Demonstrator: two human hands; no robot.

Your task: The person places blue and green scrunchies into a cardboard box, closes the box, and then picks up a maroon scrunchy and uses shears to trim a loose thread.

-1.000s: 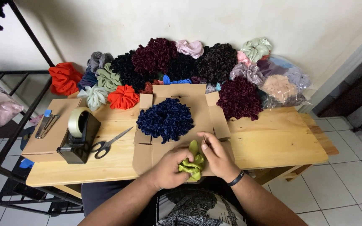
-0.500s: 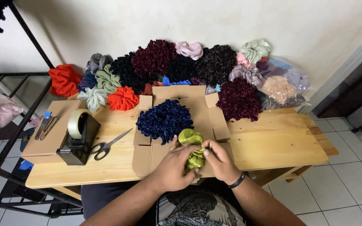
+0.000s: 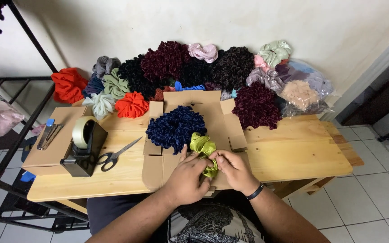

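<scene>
Both my hands hold a lime green scrunchie (image 3: pixel 202 146) over the near edge of an open, flat cardboard box (image 3: pixel 217 112). My left hand (image 3: pixel 186 177) grips its lower left part, and my right hand (image 3: pixel 233 168) pinches its lower right part. A dark blue ruffled scrunchie (image 3: pixel 174 127) lies in the box just beyond the green one, touching it.
A pile of scrunchies in several colours (image 3: pixel 194 67) fills the back of the wooden table (image 3: pixel 293 148). Scissors (image 3: pixel 113 155) and a black tape dispenser (image 3: pixel 83 148) sit at the left, with a box cutter (image 3: pixel 48 132) on flat cardboard. A black metal rack (image 3: pixel 10 148) stands left.
The green scrunchie has moved from near my body up into the box beside the blue one. Both hands shifted forward with it and keep hold.
</scene>
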